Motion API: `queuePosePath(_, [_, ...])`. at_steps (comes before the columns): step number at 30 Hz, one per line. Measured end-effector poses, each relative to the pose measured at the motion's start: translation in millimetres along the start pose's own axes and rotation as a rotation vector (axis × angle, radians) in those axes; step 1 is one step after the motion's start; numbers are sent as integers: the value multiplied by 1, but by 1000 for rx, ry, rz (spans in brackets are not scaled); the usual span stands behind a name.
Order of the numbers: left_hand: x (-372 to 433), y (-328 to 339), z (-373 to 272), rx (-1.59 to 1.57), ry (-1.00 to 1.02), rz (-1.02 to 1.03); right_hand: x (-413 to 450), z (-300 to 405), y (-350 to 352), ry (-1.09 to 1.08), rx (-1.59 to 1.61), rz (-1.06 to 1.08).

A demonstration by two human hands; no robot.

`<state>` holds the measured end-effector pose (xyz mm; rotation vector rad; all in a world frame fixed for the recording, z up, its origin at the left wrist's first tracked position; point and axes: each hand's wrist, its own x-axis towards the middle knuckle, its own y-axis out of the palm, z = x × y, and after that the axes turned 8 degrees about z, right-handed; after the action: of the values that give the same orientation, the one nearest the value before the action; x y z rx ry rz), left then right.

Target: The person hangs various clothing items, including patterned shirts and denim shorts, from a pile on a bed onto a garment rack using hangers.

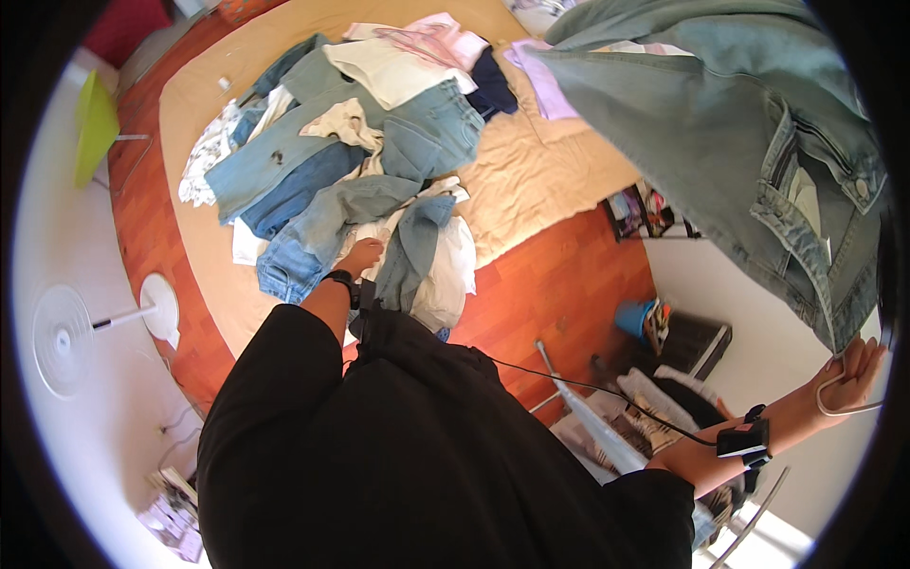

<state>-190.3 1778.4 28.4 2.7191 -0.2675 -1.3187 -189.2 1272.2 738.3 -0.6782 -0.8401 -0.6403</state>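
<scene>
My right hand (853,377), raised at the far right, grips a pale clothes hanger (828,398) by its bent hook end. From it a pair of grey-green denim trousers (697,142) spreads large across the upper right, its waistband, button and open fly showing near the hand. My left hand (364,256) is low over the heap of clothes, against cream cloth and grey-blue denim; its fingers are partly hidden, so a hold cannot be made out. Blue jeans (426,135), cream shorts (398,71) and a white garment (444,270) lie in the heap.
The heap lies on a bed with a tan sheet (554,171). A white pedestal fan (64,341) stands left, a lime-green chair (96,131) beyond it. On the right are a blue bin (633,316), a black case (700,341) and a rack of clothes (604,427). A cable (590,384) runs to my right wrist.
</scene>
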Motion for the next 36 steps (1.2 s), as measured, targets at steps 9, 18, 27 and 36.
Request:
queuePosePath(9, [-2, -53, 14, -64, -186, -192, -93, 31, -192, 161, -492, -46])
queuePosePath(18, [-83, 169, -122, 392, 788, 136, -236, 80, -322, 234, -175, 40])
queuePosePath(27, [-280, 402, -129, 774, 1163, 753, -356, 142, -348, 723, 179, -156])
queuePosePath(36, [-402, 542, -19, 1006, 861, 1779, -433, 267, -332, 958, 76, -719])
